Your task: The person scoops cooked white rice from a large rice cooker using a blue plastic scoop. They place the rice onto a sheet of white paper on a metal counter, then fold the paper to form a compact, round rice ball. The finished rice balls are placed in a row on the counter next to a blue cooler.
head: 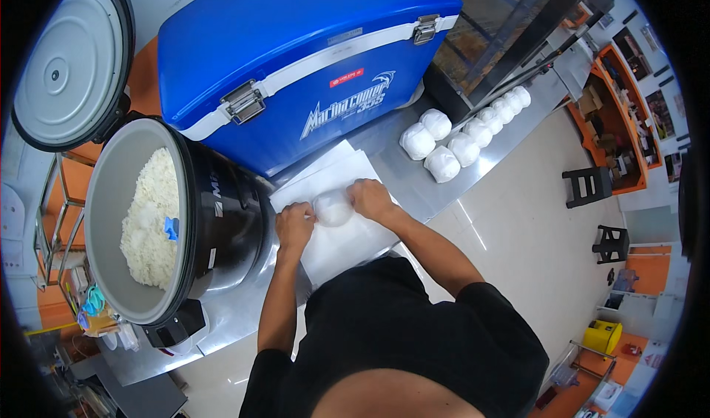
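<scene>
A rounded white bundle (333,207) in thin wrapping sits on a stack of white sheets (346,249) right in front of me. My left hand (294,225) pinches the wrapping at the bundle's left side, fingers curled in. On the opposite side, my right hand (371,199) grips the wrapping with bent fingers. What is inside the bundle is hidden. To my left stands a big black rice cooker (230,226), its pot holding white cooked rice (147,218). A blue utensil handle (171,228) shows at the pot's inner edge.
Several white wrapped bundles (442,164) line the steel table (383,135) at right. Behind the sheets, a large blue Marina Cooler box (310,85) blocks the back. The cooker's raised lid (72,68) leans at far left. Black stools (588,186) stand on the floor to the right.
</scene>
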Available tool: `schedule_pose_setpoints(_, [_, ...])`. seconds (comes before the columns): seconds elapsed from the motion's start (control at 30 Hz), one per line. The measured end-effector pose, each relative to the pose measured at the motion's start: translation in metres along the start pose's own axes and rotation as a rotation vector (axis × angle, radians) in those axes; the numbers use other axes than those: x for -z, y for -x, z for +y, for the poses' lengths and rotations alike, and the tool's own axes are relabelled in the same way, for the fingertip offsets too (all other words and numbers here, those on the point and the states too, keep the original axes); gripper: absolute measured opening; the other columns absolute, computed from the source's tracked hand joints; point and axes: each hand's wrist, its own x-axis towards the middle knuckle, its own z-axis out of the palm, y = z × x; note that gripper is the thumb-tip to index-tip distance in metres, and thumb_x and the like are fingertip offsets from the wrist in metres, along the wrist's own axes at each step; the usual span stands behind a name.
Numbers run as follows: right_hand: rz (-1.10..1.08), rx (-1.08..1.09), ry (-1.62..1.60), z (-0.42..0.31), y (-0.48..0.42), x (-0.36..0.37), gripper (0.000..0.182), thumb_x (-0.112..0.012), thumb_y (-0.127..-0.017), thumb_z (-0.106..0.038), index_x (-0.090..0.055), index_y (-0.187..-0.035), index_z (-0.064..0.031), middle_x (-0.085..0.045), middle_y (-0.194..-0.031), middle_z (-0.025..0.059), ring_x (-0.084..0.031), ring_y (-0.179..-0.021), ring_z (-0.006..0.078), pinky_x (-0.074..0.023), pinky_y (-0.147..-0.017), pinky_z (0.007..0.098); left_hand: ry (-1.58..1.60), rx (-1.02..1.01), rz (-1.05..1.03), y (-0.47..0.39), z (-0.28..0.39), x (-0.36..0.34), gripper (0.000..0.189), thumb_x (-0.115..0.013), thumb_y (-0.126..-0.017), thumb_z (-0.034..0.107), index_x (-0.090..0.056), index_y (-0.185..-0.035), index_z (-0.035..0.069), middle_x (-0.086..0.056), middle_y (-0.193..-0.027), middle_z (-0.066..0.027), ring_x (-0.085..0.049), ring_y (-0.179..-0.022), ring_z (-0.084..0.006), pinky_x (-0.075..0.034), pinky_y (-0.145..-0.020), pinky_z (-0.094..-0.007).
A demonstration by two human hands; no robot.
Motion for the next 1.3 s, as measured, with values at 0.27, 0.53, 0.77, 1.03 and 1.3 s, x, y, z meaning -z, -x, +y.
schedule_pose_setpoints(0.27, [0.155, 0.079, -0.118, -0.006, 0.034, -0.017, 0.01, -0.061, -0.083, -0.006, -0.069, -0.085, -0.0008, -0.064, -0.094, 0.017, -0.064, -0.094, 0.0367, -0.0562, -0.081, 0.0467, -0.184, -0.201, 0.122, 0.028, -0.005, -0.023, 0.013, -0.073, -0.084, 0.02, -0.075, -0.087, 0.007, -0.069, -0.099, -0.0059, -0.065, -0.097, -0.0293, -0.049, -0.084, -0.0447])
schedule_pose_setpoints(0.53, [0.093, 0.109, -0.175, -0.009, 0.041, -0.01, 0.03, -0.07, -0.079, -0.008, -0.06, -0.104, 0.0049, -0.058, -0.108, 0.0222, -0.055, -0.109, 0.0399, -0.0481, -0.095, 0.0479, -0.145, -0.409, 0.303, 0.028, -0.001, -0.016, 0.037, -0.08, -0.08, 0.041, -0.073, -0.087, 0.006, -0.067, -0.101, -0.0042, -0.062, -0.094, -0.0266, -0.045, -0.081, -0.0424])
schedule_pose_setpoints(0.77, [0.254, 0.048, -0.356, -0.006, 0.036, -0.028, 0.031, -0.066, -0.08, 0.0, -0.06, -0.11, 0.0044, -0.059, -0.109, 0.0232, -0.058, -0.106, 0.0407, -0.0497, -0.094, 0.0462, -0.076, -0.316, 0.321, 0.026, -0.004, -0.031, 0.036, -0.078, -0.085, 0.042, -0.072, -0.085, 0.006, -0.069, -0.1, -0.0053, -0.063, -0.094, -0.028, -0.046, -0.08, -0.0415])
schedule_pose_setpoints(1.03, [0.239, -0.333, -1.074, -0.004, 0.017, -0.069, 0.019, -0.063, -0.09, 0.006, -0.071, -0.108, 0.004, -0.073, -0.093, 0.0115, -0.07, -0.08, 0.0184, -0.0576, -0.07, 0.0299, -0.041, -0.34, 0.483, 0.035, -0.001, -0.051, 0.028, -0.082, -0.081, 0.031, -0.073, -0.086, 0.005, -0.069, -0.104, -0.0061, -0.065, -0.096, -0.0283, -0.051, -0.081, -0.0431])
schedule_pose_setpoints(1.3, [-0.169, -0.416, -1.224, 0.028, 0.0, -0.028, 0.028, -0.061, -0.092, -0.012, -0.073, -0.115, -0.0013, -0.073, -0.1, 0.0108, -0.07, -0.077, 0.0163, -0.0587, -0.068, 0.0271, -0.13, -0.376, 0.501, 0.038, -0.009, -0.066, 0.022, -0.08, -0.078, 0.022, -0.073, -0.089, 0.005, -0.069, -0.109, -0.0074, -0.065, -0.098, -0.0291, -0.051, -0.081, -0.0432])
